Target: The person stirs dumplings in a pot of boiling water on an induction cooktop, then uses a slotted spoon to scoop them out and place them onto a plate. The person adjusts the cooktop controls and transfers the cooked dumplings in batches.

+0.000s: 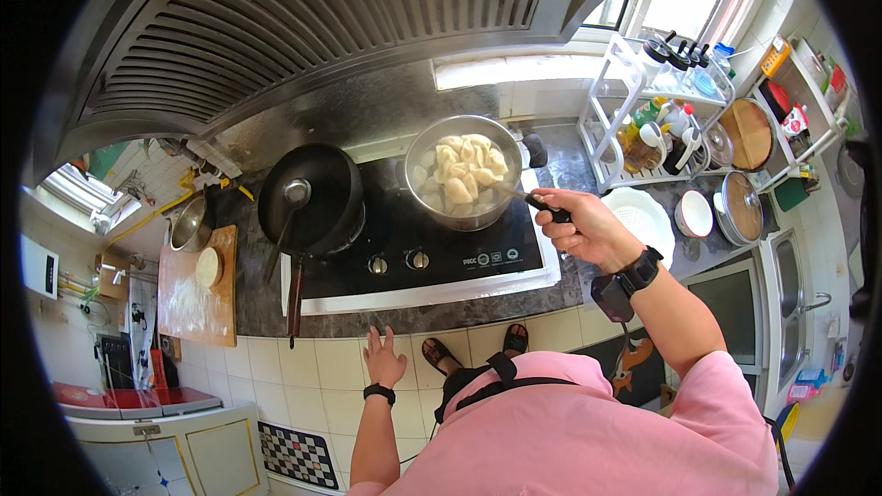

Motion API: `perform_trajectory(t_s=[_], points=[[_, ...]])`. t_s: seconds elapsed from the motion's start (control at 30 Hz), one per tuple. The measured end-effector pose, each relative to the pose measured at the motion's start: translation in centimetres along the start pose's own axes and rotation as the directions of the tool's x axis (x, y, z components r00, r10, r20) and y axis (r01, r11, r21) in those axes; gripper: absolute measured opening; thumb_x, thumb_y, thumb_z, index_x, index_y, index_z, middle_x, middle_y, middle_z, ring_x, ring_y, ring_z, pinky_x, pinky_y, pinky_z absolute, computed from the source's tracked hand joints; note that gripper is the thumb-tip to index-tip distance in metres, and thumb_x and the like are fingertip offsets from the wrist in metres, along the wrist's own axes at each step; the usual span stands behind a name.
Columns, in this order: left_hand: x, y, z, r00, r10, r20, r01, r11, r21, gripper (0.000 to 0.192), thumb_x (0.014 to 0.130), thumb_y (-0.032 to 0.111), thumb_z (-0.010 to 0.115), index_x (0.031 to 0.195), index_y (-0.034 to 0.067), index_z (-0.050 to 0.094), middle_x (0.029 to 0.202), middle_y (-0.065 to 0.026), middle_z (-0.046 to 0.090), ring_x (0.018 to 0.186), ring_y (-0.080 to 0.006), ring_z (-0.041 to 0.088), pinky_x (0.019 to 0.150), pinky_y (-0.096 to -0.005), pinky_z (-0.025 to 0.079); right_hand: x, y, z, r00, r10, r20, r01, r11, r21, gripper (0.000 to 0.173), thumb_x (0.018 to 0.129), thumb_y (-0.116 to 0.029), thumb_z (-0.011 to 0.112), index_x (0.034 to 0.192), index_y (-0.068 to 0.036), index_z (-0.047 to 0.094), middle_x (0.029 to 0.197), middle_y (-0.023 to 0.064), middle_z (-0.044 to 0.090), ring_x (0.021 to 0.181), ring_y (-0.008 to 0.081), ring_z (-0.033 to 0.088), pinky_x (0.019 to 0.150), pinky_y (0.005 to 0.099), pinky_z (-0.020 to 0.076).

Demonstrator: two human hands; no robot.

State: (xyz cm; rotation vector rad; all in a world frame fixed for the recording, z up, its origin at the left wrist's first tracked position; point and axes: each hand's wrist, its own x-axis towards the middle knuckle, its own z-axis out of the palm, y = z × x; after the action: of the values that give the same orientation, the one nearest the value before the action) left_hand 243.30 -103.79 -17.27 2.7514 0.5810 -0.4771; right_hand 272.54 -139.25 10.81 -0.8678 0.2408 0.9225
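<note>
My right hand (586,226) grips the black handle (548,208) of a metal utensil. Its shaft runs over the rim of a steel pot (448,222), and its head is hidden. Pale dumplings (472,160) sit heaped in the middle of the pot, with several more lying lower in cloudy water around them. The pot stands on the right side of a black glass gas stove (441,248). My left hand (384,362) holds nothing; its spread fingertips are at the front edge of the dark countertop (413,317).
Left on the stove is a black wok (324,193) with a metal ladle (297,191) inside; its handle juts past the counter's edge. A floured wooden board (196,313) lies farther left. Right are a white colander (637,217), a bowl (694,214) and a bottle rack (623,110). A range hood (310,27) hangs overhead.
</note>
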Motion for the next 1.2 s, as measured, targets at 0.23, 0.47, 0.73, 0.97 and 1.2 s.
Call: perform_trajectory(t_s=[0.23, 0.47, 0.73, 0.97, 1.2], points=[[-0.1, -1.0, 0.6, 0.999, 0.001, 0.036, 0.002, 0.998, -0.066, 0.086, 0.079, 0.024, 0.067, 0.154, 0.019, 0.026, 0.161, -0.0204, 0.009, 0.148, -0.0384, 0.015, 0.113, -0.0594, 0.022, -3.5, -4.4, 3.1, 0.993, -0.089, 0.081, 0.088, 0.996, 0.021, 0.030, 0.100, -0.014, 0.046, 0.129, -0.006, 0.050, 0.081, 0.0045, 0.051, 0.050, 0.0030, 0.032, 0.038, 0.0154, 0.0231], [-0.2, -1.0, 0.4, 0.999, 0.028, 0.021, -0.028, 0.999, -0.017, 0.091, 0.076, 0.022, 0.071, 0.154, 0.020, 0.025, 0.161, -0.0223, 0.009, 0.147, -0.0395, 0.016, 0.111, -0.0593, 0.027, -2.8, -2.8, 2.9, 0.984, -0.130, 0.123, 0.126, 0.991, 0.042, 0.028, 0.100, -0.012, 0.043, 0.127, -0.006, 0.046, 0.082, 0.0059, 0.051, 0.052, 0.0055, 0.034, 0.040, 0.0184, 0.0283], [0.0, -1.0, 0.1, 0.997, 0.051, 0.065, -0.047, 0.997, -0.062, 0.091, 0.078, 0.025, 0.069, 0.155, 0.019, 0.021, 0.161, -0.0214, 0.006, 0.148, -0.0397, 0.011, 0.113, -0.0595, 0.023, -0.7, 2.6, 1.9, 0.994, -0.092, -0.064, 0.095, 0.994, 0.051, 0.020, 0.100, -0.012, 0.043, 0.118, -0.007, 0.050, 0.079, 0.0032, 0.049, 0.050, 0.0036, 0.031, 0.038, 0.0162, 0.0235], [-0.8, -0.8, -0.3, 0.997, 0.058, 0.054, -0.053, 0.995, -0.084, 0.089, 0.077, 0.022, 0.066, 0.155, 0.015, 0.022, 0.161, -0.0210, 0.006, 0.149, -0.0384, 0.009, 0.115, -0.0573, 0.018, -4.6, 0.1, 6.4, 0.981, -0.179, 0.077, 0.159, 0.964, 0.211, 0.028, 0.101, -0.014, 0.043, 0.127, -0.003, 0.051, 0.083, 0.0050, 0.049, 0.051, 0.0031, 0.031, 0.037, 0.0158, 0.0230], [-0.8, -0.5, -0.4, 0.996, 0.075, 0.043, -0.072, 0.995, -0.071, 0.093, 0.076, 0.021, 0.066, 0.155, 0.015, 0.019, 0.161, -0.0216, 0.005, 0.149, -0.0397, 0.008, 0.114, -0.0593, 0.019, -3.9, 1.3, 6.3, 0.974, -0.224, 0.019, 0.217, 0.959, 0.182, 0.028, 0.102, -0.013, 0.043, 0.126, -0.003, 0.051, 0.082, 0.0049, 0.049, 0.051, 0.0036, 0.032, 0.037, 0.0162, 0.0227]])
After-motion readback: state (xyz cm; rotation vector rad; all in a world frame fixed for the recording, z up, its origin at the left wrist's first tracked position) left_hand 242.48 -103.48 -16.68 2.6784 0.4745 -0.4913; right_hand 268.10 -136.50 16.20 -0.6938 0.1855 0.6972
